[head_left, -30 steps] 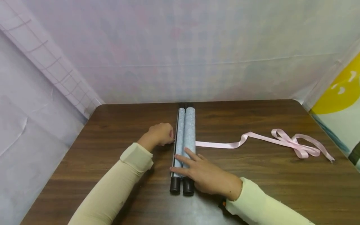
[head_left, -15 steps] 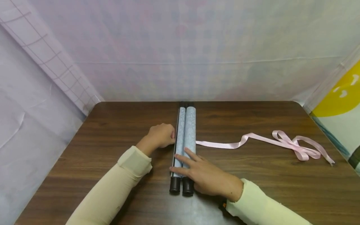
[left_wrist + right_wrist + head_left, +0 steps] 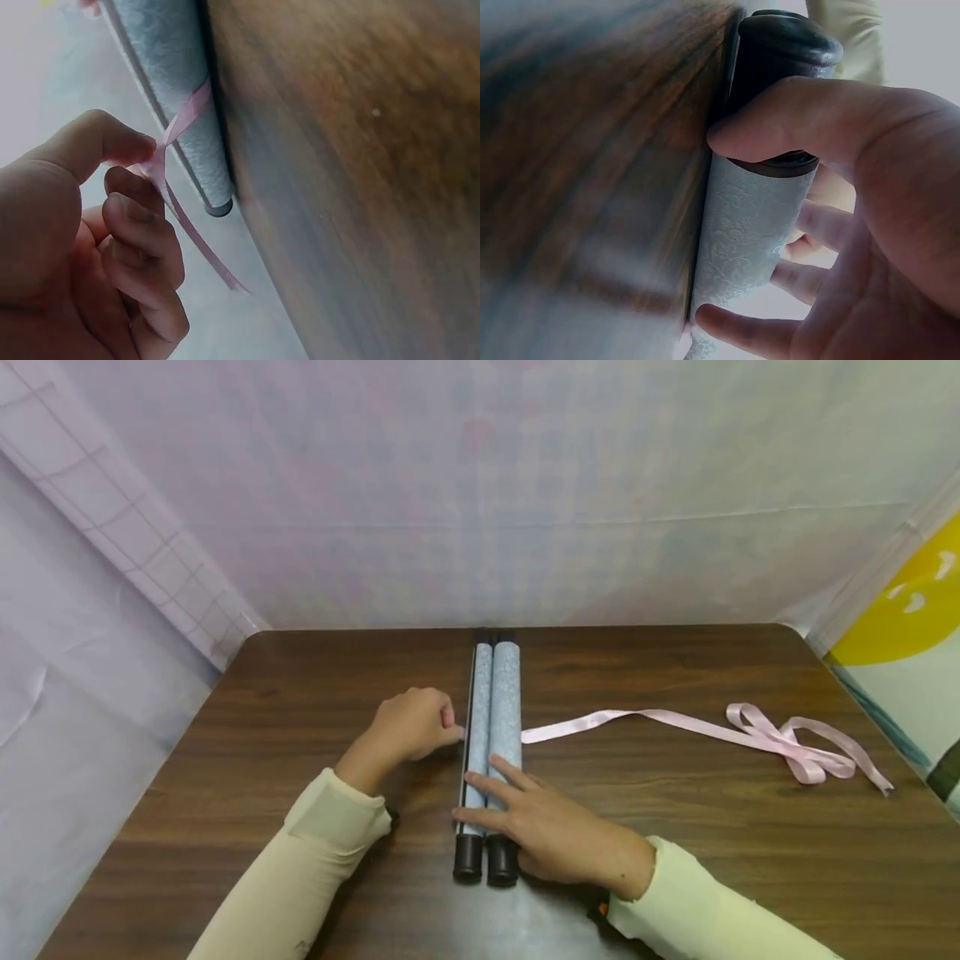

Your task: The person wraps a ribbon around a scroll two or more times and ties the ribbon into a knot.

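A scroll rolled from both ends (image 3: 506, 693) lies lengthwise on the table, with two pale blue patterned rolls side by side and black end knobs. A pink ribbon (image 3: 693, 720) passes beneath it and comes out on both sides. Just left of the scroll, my left hand (image 3: 411, 723) pinches the ribbon's short end between thumb and finger; in the left wrist view, the ribbon's tail (image 3: 202, 247) hangs past the fingers. My right hand (image 3: 558, 831) rests across the near part of both rolls with fingers spread. In the right wrist view, its thumb lies against a black knob (image 3: 784, 52).
On the right of the brown wooden table (image 3: 675, 827), the ribbon ends in looped folds (image 3: 802, 756). A pale cloth wall (image 3: 525, 527) stands along the table's far edge. Something small and dark with an orange mark (image 3: 600, 912) shows under the right sleeve.
My left hand has drawn slightly left with the ribbon end. To the right of the scroll, the ribbon's sharp bend has flattened out. My right hand has stayed on the scroll.
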Motion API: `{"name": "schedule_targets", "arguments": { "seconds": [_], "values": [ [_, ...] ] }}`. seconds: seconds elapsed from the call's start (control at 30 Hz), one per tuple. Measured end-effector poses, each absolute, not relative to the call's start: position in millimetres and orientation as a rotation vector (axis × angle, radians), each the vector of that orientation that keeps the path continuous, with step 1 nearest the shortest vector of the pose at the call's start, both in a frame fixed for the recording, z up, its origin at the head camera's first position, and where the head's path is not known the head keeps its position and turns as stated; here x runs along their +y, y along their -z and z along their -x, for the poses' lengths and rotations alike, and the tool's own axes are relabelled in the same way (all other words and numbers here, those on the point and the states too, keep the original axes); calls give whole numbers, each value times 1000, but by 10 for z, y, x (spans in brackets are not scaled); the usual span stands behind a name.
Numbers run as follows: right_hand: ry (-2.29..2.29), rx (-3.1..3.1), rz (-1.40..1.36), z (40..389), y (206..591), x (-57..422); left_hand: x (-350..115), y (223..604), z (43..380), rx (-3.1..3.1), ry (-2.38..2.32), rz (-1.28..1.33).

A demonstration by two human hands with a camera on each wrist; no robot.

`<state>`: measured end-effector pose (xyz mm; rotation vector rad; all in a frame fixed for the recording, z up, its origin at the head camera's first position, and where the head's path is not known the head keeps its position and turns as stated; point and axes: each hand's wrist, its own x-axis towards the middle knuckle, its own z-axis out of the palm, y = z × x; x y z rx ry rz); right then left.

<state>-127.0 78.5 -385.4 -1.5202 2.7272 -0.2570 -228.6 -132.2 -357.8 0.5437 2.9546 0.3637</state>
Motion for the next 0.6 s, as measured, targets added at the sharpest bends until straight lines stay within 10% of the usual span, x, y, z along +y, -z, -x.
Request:
{"name": "schedule_targets", "arguments": {
  "seconds": [0.6],
  "values": [
    [316,2706,1520,1226,3718,926,-1395,3198,2100,2994,-595,-532]
  ]
}}
